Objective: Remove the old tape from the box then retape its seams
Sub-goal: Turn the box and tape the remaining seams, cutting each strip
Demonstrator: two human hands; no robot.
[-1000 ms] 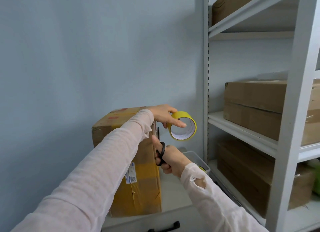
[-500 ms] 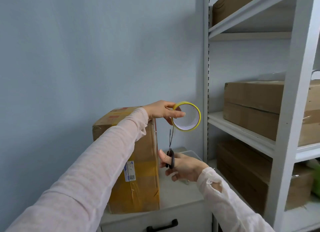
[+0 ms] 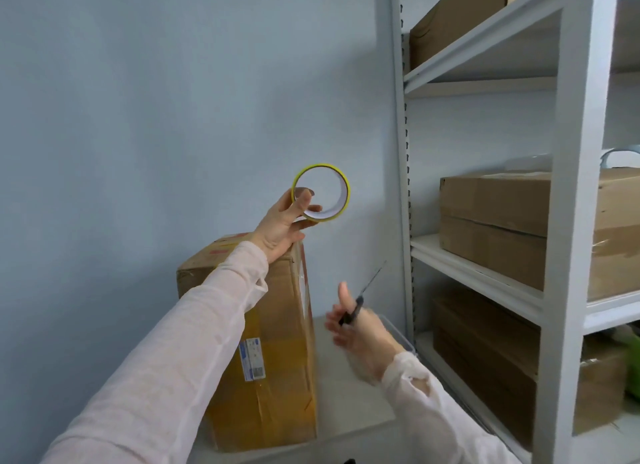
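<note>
A tall cardboard box (image 3: pixel 277 353) stands on end on a white cabinet top (image 3: pixel 349 394), its lower half wrapped in yellowish tape, with a shipping label on its side. My left hand (image 3: pixel 282 223) is raised above the box's top right corner and grips a yellow tape roll (image 3: pixel 321 192) by its rim. To the right of the box, my right hand (image 3: pixel 353 328) holds black-handled scissors (image 3: pixel 362 294), blades pointing up and to the right, blurred by motion.
A white metal shelving unit (image 3: pixel 568 221) stands at the right, with several cardboard boxes (image 3: pixel 498 218) on its shelves. A clear plastic bin (image 3: pixel 398 335) sits behind my right hand. A blue-grey wall is close behind the box.
My left hand has lifted the tape roll higher, clear of the box. My right hand has swung the scissors down and to the right, away from the roll.
</note>
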